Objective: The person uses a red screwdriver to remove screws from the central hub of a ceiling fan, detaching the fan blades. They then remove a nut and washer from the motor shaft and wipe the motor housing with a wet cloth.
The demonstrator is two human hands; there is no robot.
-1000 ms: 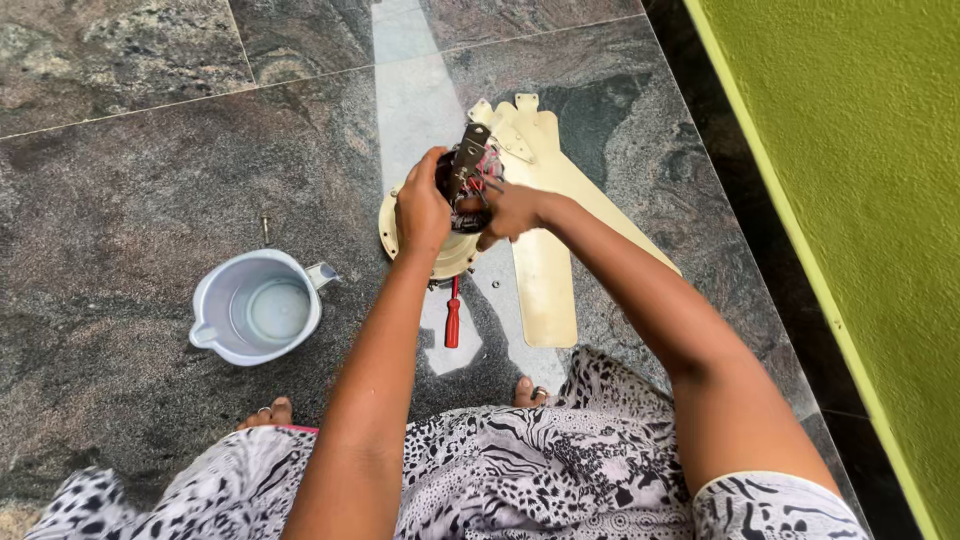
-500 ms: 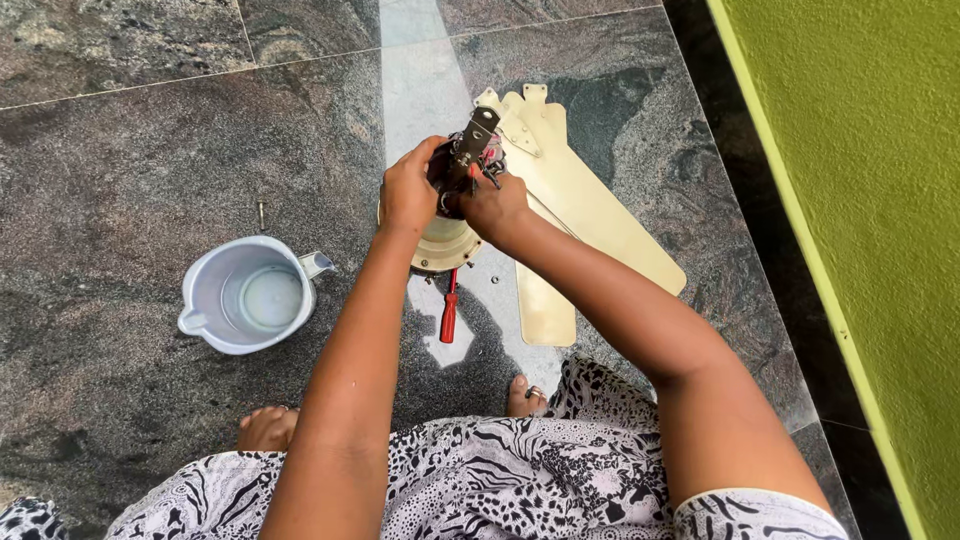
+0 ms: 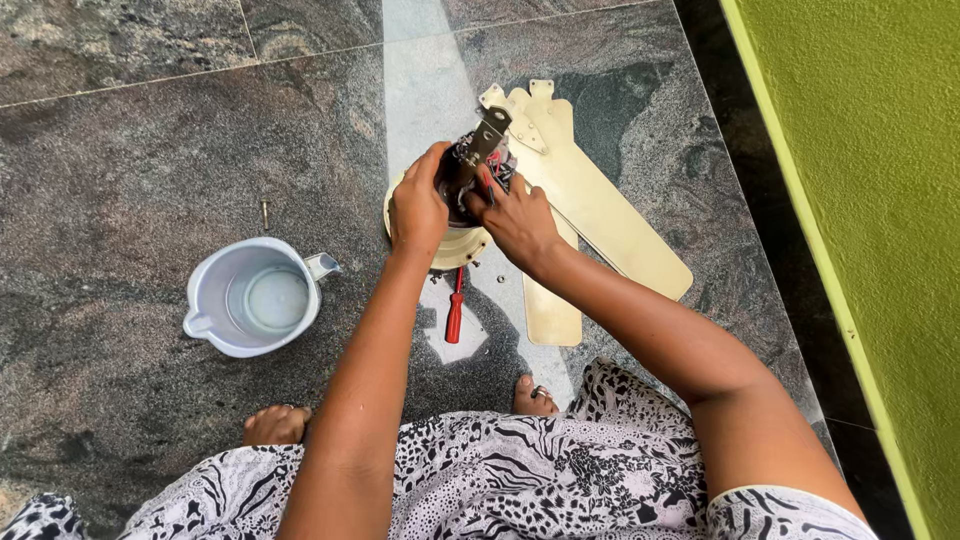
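Both hands are in on the ceiling fan motor, sitting on the granite floor just above the middle of the view. Left hand is curled around the motor's left flank, fingers closed on the cream housing, holding it steady. Right hand comes in from four o'clock with fingers pinched narrow at the dark core, right by the red wiring; exactly what the fingertips hold is hidden. The metal down-rod bracket sticks up toward one o'clock between the two hands.

To do this well, I'd judge the left hand should keep clamping the housing so it can't spin or tip, while the right works in small, controlled motions, staying off those thin wires, which look easy to snag.

Now the room around it. The cream fan blades lie flat from twelve round to four o'clock of the motor, touching or just beside it, so the right forearm crosses over them. A red-handled screwdriver lies at six o'clock, just beside the housing, near a bare foot. The white plastic jug sits well apart at eight o'clock, a loose bolt at nine. The green wall closes off the right side; open floor lies to the left and up top.
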